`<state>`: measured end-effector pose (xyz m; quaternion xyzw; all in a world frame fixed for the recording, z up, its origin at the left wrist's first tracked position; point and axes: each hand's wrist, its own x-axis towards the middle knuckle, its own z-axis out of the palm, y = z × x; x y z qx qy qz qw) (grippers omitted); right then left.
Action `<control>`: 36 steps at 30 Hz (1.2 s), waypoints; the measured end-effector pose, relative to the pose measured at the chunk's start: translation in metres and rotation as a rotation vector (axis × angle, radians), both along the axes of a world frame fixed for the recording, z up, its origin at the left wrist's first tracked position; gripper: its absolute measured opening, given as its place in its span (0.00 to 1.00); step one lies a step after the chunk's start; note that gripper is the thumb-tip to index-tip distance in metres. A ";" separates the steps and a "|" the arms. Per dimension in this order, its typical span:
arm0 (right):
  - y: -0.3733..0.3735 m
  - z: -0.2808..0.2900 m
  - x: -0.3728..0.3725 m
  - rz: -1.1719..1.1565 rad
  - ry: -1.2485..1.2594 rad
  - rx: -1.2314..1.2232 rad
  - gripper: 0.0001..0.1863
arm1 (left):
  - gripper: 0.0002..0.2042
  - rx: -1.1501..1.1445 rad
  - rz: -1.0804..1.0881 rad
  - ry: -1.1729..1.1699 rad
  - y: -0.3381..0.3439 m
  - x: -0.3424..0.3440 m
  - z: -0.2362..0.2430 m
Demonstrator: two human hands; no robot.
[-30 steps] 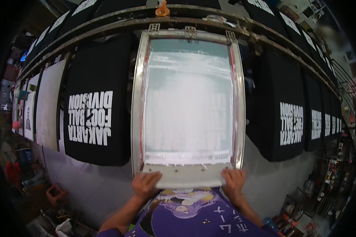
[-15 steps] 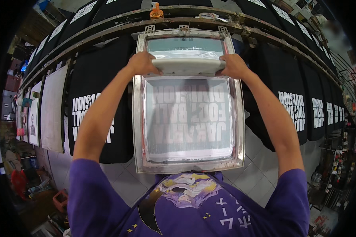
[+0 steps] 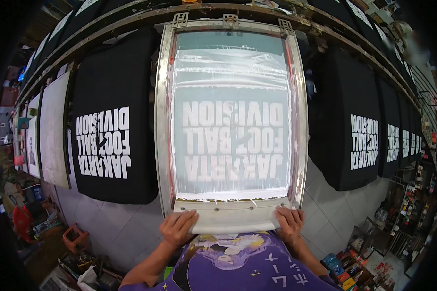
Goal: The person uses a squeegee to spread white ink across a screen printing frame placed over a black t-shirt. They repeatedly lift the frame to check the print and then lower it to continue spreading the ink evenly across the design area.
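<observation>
My left hand and my right hand have their fingers closed on the two ends of a long pale squeegee at the near end of a screen printing frame. The metal frame lies in front of me, hinged by clamps along its far edge. White ink streaks the upper part of its pale mesh, and reversed white lettering shows faintly across the lower part. A thin ridge of ink lies just above the squeegee.
Black shirts on boards with white printing stand left and right, along metal rails. Bare boards are at far left. Tiled floor lies below, with a red plastic crate and cluttered shelves.
Half a second ago both arms reached to the far end with the squeegee; now it is back at the near edge. The lettering under the mesh shows more clearly than a second ago.
</observation>
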<state>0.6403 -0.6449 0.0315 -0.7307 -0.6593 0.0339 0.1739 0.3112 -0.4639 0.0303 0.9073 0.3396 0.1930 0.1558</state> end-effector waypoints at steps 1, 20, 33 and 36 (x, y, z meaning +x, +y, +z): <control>0.009 -0.006 0.001 -0.002 -0.060 0.069 0.11 | 0.12 0.012 0.012 -0.036 0.002 0.005 -0.005; 0.366 0.033 0.196 0.160 -0.137 -0.262 0.33 | 0.43 -0.176 -0.114 0.510 0.394 0.168 0.032; 0.001 -0.015 0.017 0.176 -0.039 0.077 0.29 | 0.27 0.186 -0.097 -0.055 0.002 -0.008 -0.033; 0.001 -0.009 0.019 0.205 0.062 0.020 0.35 | 0.28 0.028 -0.125 -0.057 -0.002 -0.007 -0.016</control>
